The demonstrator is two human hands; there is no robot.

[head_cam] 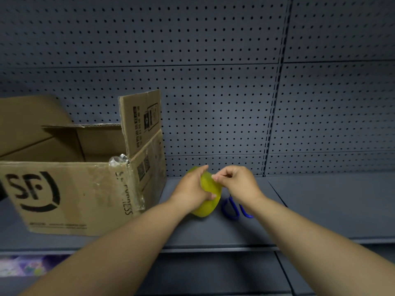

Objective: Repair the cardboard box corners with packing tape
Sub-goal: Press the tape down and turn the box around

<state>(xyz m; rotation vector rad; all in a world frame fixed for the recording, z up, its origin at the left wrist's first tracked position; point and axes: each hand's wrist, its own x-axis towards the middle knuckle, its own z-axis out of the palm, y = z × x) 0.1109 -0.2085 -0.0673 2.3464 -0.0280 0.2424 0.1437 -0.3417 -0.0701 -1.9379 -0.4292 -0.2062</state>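
Gripping tape roll (208,189) in left hand (192,189): fingers curled over the top, thumb tip on the face toward the camera, palm against the roll's left side. Yellow-green roll, tilted, flat face angled up and to the right.

Pinching at the roll's upper right edge with right hand (237,181): thumb and forefinger tips pressed together at the rim, remaining fingers curled in. Can't tell whether a tape end is lifted there; too small and blurred. One hand either side of the roll, both touching it, fingertips near each other at the top.

Roll low over the shelf (320,199), a bit right of centre. Can't tell whether its bottom edge touches the shelf surface. Just right of the cardboard box (70,189), apart from it.

Box on the same shelf at left, open at the top, flaps up: right flap upright, back-left flap leaning outward. Black SF logo on the near wall. Clear tape (119,162) already down the near right corner, crumpled into a wad at the top of that corner.

Scissors (232,210) with blue handles flat on the shelf, just right of the roll, partly hidden under the right wrist; blades out of sight.

Grey-blue pegboard (213,92) as back panel behind everything. Lower shelf (192,270) below the front edge, with something colourful and blurred at far left.
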